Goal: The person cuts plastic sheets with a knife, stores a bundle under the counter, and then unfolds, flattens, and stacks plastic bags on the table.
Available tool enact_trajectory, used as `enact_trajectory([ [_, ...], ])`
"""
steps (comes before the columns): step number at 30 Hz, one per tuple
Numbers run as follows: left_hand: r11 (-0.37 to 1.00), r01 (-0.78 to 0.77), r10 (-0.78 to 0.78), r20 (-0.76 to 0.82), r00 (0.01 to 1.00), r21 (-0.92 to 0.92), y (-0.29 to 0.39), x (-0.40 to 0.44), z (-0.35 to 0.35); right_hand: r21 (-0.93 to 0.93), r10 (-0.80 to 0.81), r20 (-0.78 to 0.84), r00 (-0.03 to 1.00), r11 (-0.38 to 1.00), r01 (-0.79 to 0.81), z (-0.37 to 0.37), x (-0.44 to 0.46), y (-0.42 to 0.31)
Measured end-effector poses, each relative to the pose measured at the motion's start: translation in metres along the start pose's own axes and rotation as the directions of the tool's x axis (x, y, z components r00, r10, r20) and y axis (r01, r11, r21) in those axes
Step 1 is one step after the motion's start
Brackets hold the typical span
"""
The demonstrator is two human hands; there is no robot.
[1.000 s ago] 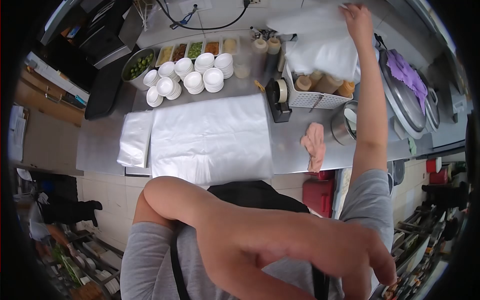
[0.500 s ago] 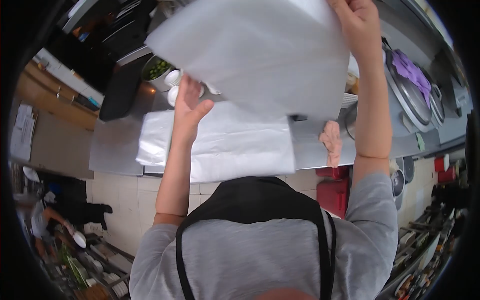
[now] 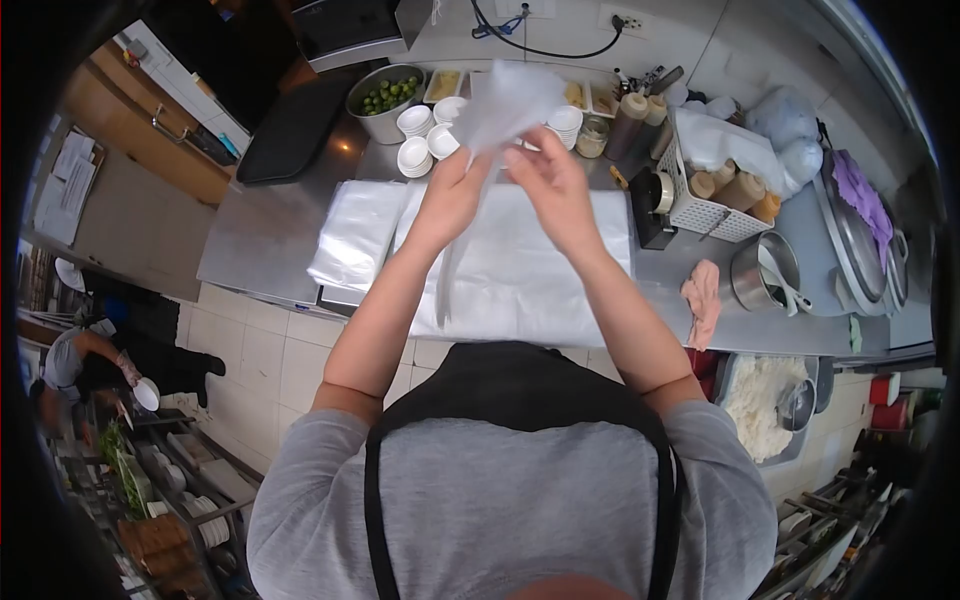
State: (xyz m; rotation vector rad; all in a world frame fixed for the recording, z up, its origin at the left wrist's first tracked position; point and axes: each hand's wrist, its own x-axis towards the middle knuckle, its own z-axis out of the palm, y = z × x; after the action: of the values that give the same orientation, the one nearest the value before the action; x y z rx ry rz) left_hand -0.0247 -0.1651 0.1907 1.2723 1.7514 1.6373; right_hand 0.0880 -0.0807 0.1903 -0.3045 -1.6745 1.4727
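Both my hands are raised over the counter, close together. My left hand (image 3: pixel 452 200) is closed on a thin translucent plastic sheet (image 3: pixel 512 105), which bunches upward above the fingers and hangs down in a narrow fold below them. Just to the right, my right hand (image 3: pixel 552 188) has its fingers curled at the sheet's edge; its fingertips are partly hidden, so its grip is unclear. Beneath the hands lies a wide stack of clear plastic sheets (image 3: pixel 540 285), with a smaller folded stack (image 3: pixel 355 235) at its left.
Small white cups (image 3: pixel 414 156) stand behind the sheets, near a pot of green fruit (image 3: pixel 388 95). To the right are a tape dispenser (image 3: pixel 655 205), a white basket of bottles (image 3: pixel 715 210), a pink cloth (image 3: pixel 702 300) and a metal pot (image 3: pixel 765 265). A person (image 3: pixel 85 355) is at far left.
The sheet, spread wide in the air half a second ago, is now gathered narrow. My right hand has come down and inward, and my left hand has moved right and closed on the sheet.
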Motion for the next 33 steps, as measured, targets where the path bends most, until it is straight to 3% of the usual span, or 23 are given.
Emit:
enact_trajectory([
  [1,0.993,-0.093,0.092,0.013,0.996,0.067,-0.002,-0.001,0.001,0.163,0.075,0.018,0.997,0.984,-0.077,0.006,-0.002,0.001],
  [2,0.994,-0.092,0.091,0.016,0.996,0.065,-0.004,-0.002,0.002,0.195,0.076,0.024,0.997,0.978,-0.080,0.008,-0.003,0.003],
  [8,0.998,-0.069,0.069,0.044,0.997,-0.011,-0.012,-0.010,-0.001,0.208,0.088,0.028,0.996,0.974,-0.092,0.015,-0.010,0.001],
  [10,0.988,-0.126,0.118,0.098,0.988,0.085,-0.015,-0.012,-0.002,0.210,0.110,0.035,0.993,0.971,-0.115,0.015,-0.010,0.005],
  [14,0.983,-0.176,0.168,0.123,0.978,0.060,-0.011,-0.018,-0.002,0.268,0.139,0.031,0.990,0.953,-0.142,0.015,-0.013,0.002],
  [16,0.978,-0.156,0.170,0.097,0.981,-0.139,-0.010,-0.020,0.000,0.280,0.169,0.036,0.985,0.944,-0.172,0.012,-0.015,0.005],
  [17,0.978,-0.155,0.170,0.097,0.981,-0.140,-0.009,-0.022,0.000,0.293,0.199,0.041,0.979,0.935,-0.202,0.011,-0.016,0.006],
  [19,0.952,-0.046,0.074,0.080,0.994,-0.303,-0.007,-0.025,0.001,0.312,0.226,0.035,0.974,0.923,-0.225,0.011,-0.018,0.003],
  [23,0.938,0.052,-0.017,0.104,0.994,-0.342,-0.009,-0.025,-0.002,0.402,0.233,0.048,0.971,0.886,-0.232,0.011,-0.022,-0.002],
  [27,0.913,0.114,-0.077,0.108,0.991,-0.392,-0.009,-0.026,-0.001,0.421,0.217,0.050,0.975,0.881,-0.218,0.009,-0.024,0.005],
  [29,0.911,0.127,-0.085,0.122,0.989,-0.391,-0.009,-0.026,0.001,0.342,0.206,0.040,0.978,0.917,-0.207,0.008,-0.025,0.004],
  [33,0.963,-0.040,0.068,0.097,0.993,-0.265,-0.009,-0.029,0.008,0.289,0.169,-0.065,0.983,0.947,-0.144,0.013,-0.027,-0.006],
])
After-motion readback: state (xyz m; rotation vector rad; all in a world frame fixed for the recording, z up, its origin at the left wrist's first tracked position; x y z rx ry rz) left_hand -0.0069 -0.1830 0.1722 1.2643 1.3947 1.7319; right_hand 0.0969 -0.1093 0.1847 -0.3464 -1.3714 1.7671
